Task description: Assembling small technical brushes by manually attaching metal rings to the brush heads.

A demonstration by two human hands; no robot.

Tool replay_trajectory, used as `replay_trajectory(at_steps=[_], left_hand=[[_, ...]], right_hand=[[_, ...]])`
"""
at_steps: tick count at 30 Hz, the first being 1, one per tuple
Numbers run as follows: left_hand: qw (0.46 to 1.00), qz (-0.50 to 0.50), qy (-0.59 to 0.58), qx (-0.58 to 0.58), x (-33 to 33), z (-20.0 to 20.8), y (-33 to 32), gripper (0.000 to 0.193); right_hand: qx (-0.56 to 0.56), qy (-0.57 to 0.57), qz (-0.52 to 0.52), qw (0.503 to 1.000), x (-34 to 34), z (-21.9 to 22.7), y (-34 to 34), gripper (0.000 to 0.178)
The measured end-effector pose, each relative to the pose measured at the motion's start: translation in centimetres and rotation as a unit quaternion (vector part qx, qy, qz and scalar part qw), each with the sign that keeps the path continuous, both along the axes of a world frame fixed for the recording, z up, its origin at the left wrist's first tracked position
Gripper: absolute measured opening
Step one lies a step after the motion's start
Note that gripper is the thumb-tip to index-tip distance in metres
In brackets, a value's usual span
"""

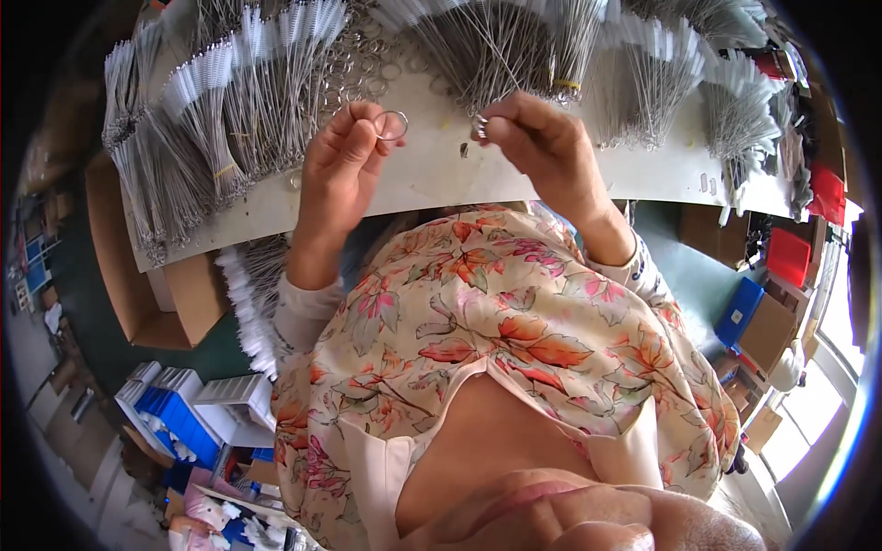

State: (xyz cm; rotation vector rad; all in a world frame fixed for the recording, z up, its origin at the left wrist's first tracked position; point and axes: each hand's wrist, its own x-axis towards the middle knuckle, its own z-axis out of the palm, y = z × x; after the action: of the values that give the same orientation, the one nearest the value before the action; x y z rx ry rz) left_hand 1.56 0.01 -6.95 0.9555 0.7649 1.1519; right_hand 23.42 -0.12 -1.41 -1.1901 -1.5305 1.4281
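Bundles of thin wire brushes [197, 138] lie fanned along the white table [432, 174], within easy reach. The left hand [344, 156] is raised, pinching a small metal ring [390, 125] at its fingertips, held clear for threading. The right hand [537, 138] pinches brush wire ends [480, 124] just beside it, wrist bent inward.

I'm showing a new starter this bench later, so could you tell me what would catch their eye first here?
First, the bundles of thin wire brushes with white bristle tips, fanned across the far side of the white table. Next, the two hands above its near edge: the left hand pinches a small metal ring, and the right hand grips brush ends close beside it. A loose pile of rings lies behind them.
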Motion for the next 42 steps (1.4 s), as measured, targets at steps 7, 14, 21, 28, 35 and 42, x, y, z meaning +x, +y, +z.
replay_trajectory(at_steps=[7, 14, 21, 28, 35, 42], left_hand=[[0.936, -0.054, -0.342, -0.066, 3.3, 2.0, -0.7, 0.022], [0.954, 0.130, 0.134, 0.233, 1.3, 4.3, -0.2, 0.021], [0.929, 0.057, 0.244, 0.274, -0.9, 6.9, -0.1, 0.029], [0.944, 0.052, 0.229, 0.234, -1.1, 6.6, 0.0, 0.031], [0.922, 0.139, 0.223, 0.286, -0.3, 6.7, -0.2, 0.030], [0.930, 0.145, 0.228, 0.248, 0.1, 6.5, 0.2, 0.029]], right_hand=[[0.280, 0.012, 0.016, 0.960, -3.4, 0.8, 0.4, 0.008], [0.444, -0.084, 0.001, 0.892, -3.6, -0.1, 0.8, 0.014], [0.558, -0.134, 0.035, 0.818, -4.1, 0.5, 1.3, 0.017], [0.496, -0.115, 0.078, 0.857, -4.7, 0.6, 1.6, 0.013], [0.010, 0.135, 0.005, 0.991, -4.4, 2.0, 1.8, 0.015], [-0.038, 0.169, 0.028, 0.985, -5.0, 1.9, 2.1, 0.019]])
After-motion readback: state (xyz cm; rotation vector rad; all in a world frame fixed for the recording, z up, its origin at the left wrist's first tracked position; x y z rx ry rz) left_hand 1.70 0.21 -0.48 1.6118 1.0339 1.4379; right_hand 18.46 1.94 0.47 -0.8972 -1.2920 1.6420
